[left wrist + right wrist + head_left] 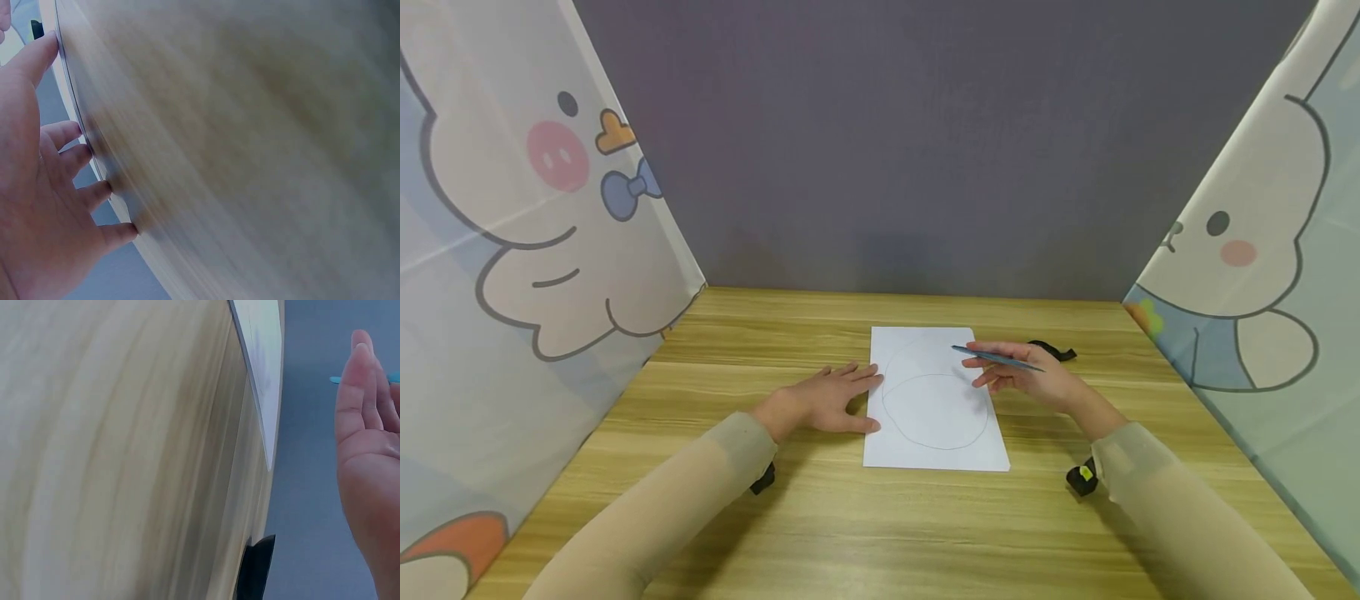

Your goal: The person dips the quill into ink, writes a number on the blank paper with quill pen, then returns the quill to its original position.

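Observation:
A white sheet of paper (928, 458) lies on the wooden table, with a large thin-lined circle and a curved line across its inside. My left hand (831, 400) rests beside the sheet's left edge, fingers spread and straight, thumb and fingertips touching the paper's edge. In the left wrist view that hand (50, 181) shows its fingertips down along the surface. Above the sheet's right side, my right hand (1030, 379) pinches a slim blue pencil (1000, 358), held raised off the paper. The right wrist view shows the hand (369, 462) from the side, the pencil (335, 380) mostly hidden behind its fingers.
A black strap-like item (1054, 350) lies on the table behind my right hand. Dark wrist mounts (1082, 478) show beneath both forearms. A grey panel (880, 150) stands at the table's back, and cartoon-printed cloths (550, 275) hang on both sides.

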`<state>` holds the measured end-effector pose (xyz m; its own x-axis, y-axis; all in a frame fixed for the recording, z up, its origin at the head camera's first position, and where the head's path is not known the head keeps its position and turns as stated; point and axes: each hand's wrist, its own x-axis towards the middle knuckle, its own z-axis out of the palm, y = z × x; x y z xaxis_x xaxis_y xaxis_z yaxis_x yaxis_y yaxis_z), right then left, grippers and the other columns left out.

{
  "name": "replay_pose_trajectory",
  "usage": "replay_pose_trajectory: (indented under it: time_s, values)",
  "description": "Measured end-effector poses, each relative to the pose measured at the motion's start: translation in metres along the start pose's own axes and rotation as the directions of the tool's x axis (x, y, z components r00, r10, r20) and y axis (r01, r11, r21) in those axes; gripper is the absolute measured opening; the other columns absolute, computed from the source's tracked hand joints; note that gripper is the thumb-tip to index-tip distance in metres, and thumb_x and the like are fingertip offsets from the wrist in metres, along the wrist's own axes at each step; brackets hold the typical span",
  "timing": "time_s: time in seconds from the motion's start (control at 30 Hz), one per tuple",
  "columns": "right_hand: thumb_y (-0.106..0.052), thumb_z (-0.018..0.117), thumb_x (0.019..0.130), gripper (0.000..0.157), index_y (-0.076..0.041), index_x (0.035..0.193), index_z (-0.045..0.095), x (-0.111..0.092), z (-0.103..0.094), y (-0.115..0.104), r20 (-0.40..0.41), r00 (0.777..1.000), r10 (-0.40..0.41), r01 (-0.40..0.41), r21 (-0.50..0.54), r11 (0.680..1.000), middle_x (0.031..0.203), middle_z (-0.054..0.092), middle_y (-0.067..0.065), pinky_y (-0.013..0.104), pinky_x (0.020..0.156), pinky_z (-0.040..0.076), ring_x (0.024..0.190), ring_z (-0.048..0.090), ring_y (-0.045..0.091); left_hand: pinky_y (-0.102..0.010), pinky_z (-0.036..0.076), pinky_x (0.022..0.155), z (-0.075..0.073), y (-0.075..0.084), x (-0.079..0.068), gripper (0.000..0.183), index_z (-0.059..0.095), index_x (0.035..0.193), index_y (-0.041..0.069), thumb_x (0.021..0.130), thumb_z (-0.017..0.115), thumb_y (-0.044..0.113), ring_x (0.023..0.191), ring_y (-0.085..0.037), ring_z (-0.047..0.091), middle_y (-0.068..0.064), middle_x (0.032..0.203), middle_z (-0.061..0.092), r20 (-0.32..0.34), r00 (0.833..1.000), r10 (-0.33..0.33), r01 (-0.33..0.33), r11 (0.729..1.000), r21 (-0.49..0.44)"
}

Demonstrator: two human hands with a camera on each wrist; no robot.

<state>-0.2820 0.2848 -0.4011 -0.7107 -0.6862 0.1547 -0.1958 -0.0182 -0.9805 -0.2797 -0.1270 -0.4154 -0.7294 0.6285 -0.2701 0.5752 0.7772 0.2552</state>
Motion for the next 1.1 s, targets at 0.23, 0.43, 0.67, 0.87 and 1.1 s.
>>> replay_pose_trajectory:
  time_s: [0.23,0.43,0.67,0.87,1.1]
  values:
    - [0.002,0.013,0.111,0.063,0.003,0.157,0.056,-0.012,-0.011,-0.004,0.05,0.993,-0.106,0.089,0.266,0.96,0.147,0.073,0.011,0.032,0.102,0.062,0.116,0.076,0.022,-0.067,0.012,0.138,0.001,-0.001,0.002,0.096,0.019,0.178,0.031,0.103,0.053,0.079,0.174,-0.031,0.008,0.007,0.186,0.01,0.001,1.0,0.003,-0.003,1.0,0.015]
    - [-0.004,0.022,0.115,0.058,-0.011,0.144,0.071,-0.028,-0.014,-0.012,-0.113,0.993,-0.034,0.058,0.209,0.976,0.132,0.08,-0.001,0.023,0.084,0.058,0.095,0.07,0.014,-0.067,0.011,0.138,0.002,-0.003,0.003,0.097,0.018,0.178,0.03,0.102,0.053,0.079,0.174,-0.031,0.007,0.007,0.187,0.01,0.006,1.0,0.003,-0.003,1.0,0.013]
    - [-0.005,0.042,0.118,0.042,-0.008,0.154,0.063,-0.064,-0.037,-0.009,-0.275,0.96,-0.044,0.037,-0.028,0.999,0.133,0.08,-0.003,0.021,0.084,0.058,0.11,0.072,0.008,-0.066,0.011,0.138,0.003,-0.004,0.002,0.097,0.018,0.178,0.03,0.102,0.053,0.079,0.174,-0.031,0.007,0.006,0.187,0.009,0.006,1.0,0.004,-0.004,1.0,0.014]
    - [-0.007,0.056,0.115,0.044,-0.018,0.157,0.059,-0.098,-0.061,-0.008,-0.399,0.915,0.066,-0.187,-0.274,0.943,0.131,0.079,-0.016,0.026,0.067,0.053,0.098,0.07,0.003,-0.067,0.01,0.138,0.002,-0.003,0.002,0.096,0.019,0.178,0.03,0.103,0.053,0.078,0.174,-0.031,0.007,0.006,0.186,0.01,0.002,1.0,0.012,-0.012,1.0,0.003]
    - [-0.015,0.064,0.112,0.05,-0.002,0.159,0.051,-0.119,-0.08,-0.001,-0.432,0.889,0.151,-0.361,-0.459,0.812,0.128,0.075,-0.02,0.026,0.074,0.058,0.107,0.07,-0.001,-0.067,0.009,0.138,0.002,-0.004,0.001,0.096,0.019,0.178,0.031,0.102,0.053,0.079,0.174,-0.031,0.007,0.007,0.186,0.01,0.009,1.0,0.009,-0.01,1.0,0.002]
